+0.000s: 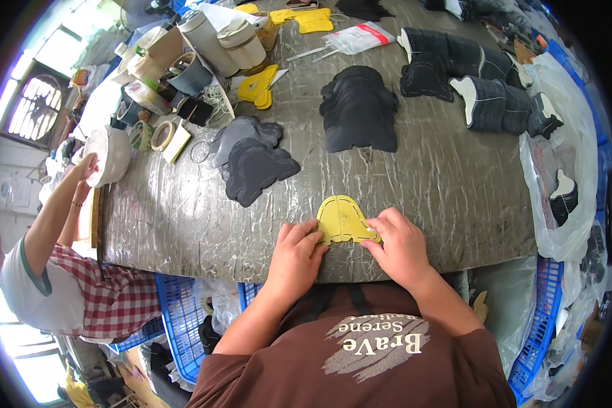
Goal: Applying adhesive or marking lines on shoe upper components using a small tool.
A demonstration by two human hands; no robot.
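Yellow template (342,219) pinched by left hand (296,253), right hand (399,246).

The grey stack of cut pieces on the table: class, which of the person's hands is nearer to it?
Left. The left hand lies below the grey stack of cut pieces, at the yellow template's left edge; the right hand holds the template's far side, farther off.

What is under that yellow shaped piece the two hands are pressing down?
The yellow piece lies on the grey wrinkled tabletop, with fingers on its lower corners. Anything directly beneath it is covered.
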